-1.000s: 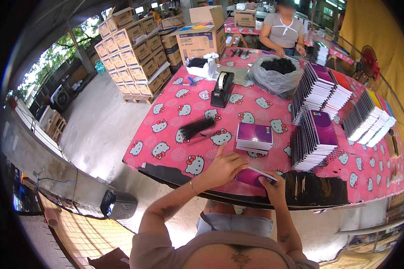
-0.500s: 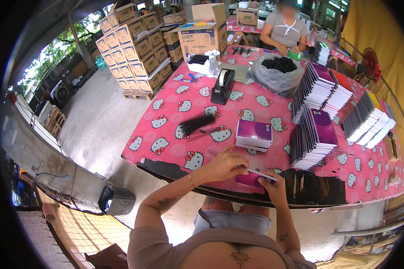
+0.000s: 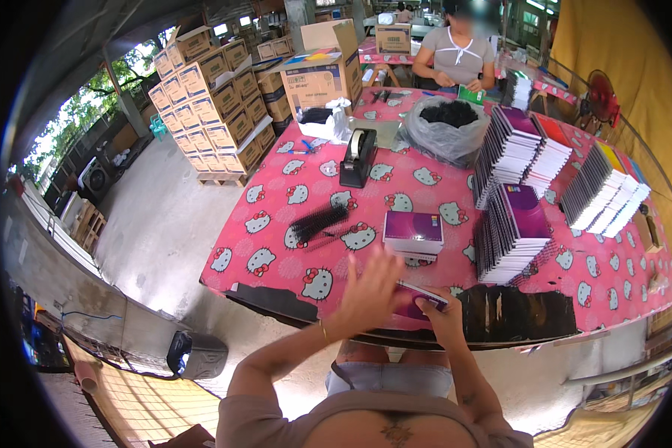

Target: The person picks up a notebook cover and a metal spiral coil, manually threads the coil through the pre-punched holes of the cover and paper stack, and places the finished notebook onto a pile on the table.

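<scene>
Over smooth sheeting (image 3: 286,254), the right hand (image 3: 447,312) grips a glossy purple notebook (image 3: 410,307).

Purple notebook (image 3: 410,305) between hands (image 3: 448,316) at pink table (image 3: 282,290)

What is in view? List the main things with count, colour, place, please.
Near table: 1, pink, centre
Held notebook: 1, purple, by table's edge
Notebook pile: 1, purple, mid-table
Notebook stacks: several, mixed colours, table's right
Coil bundle: 1, black, left of pile
Tape dispenser: 1, black, beyond coils
Bag: 1, greyish, table's far side
Boxes: many, brown, background
Fan: 1, red, far right
Bin: 1, grey, floor left
Co-worker: 1, grey top, across table
Left hand: 1, bare, over table
Right hand: 1, bare, holding notebook
</scene>
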`<state>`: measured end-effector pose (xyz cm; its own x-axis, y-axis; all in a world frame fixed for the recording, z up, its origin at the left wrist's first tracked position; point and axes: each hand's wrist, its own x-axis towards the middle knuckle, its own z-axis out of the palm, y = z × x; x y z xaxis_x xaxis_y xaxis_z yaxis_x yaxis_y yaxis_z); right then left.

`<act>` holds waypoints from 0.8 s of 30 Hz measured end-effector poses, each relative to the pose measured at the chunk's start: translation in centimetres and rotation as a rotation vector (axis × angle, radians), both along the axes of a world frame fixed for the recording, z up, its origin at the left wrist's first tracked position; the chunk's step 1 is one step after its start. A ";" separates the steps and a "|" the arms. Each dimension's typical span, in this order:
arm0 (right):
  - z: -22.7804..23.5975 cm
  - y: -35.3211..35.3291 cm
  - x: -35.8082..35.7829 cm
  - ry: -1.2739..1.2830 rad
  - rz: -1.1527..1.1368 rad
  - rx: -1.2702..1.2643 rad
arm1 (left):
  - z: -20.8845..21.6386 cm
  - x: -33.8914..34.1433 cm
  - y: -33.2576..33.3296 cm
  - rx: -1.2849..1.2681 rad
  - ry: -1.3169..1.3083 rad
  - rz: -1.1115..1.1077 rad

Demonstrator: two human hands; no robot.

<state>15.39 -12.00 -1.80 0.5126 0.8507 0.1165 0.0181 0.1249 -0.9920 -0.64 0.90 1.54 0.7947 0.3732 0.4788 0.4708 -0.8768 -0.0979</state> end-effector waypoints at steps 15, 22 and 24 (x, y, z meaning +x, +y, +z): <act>3.0 -1.2 1.2 0.037 0.007 -0.028 | 1.2 1.0 -2.5 0.056 0.149 -0.186; 1.8 -0.5 0.9 0.026 0.096 -0.002 | -1.8 -0.1 -3.0 0.050 0.074 -0.324; 1.3 -0.4 0.7 0.002 0.156 0.038 | 2.5 2.3 -1.9 0.002 0.097 -0.099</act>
<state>16.05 -12.44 -0.50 0.3748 0.9150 0.1495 -0.0065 0.1638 -0.9865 1.65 -1.02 4.00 0.8704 0.2893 0.3985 0.3698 -0.9184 -0.1410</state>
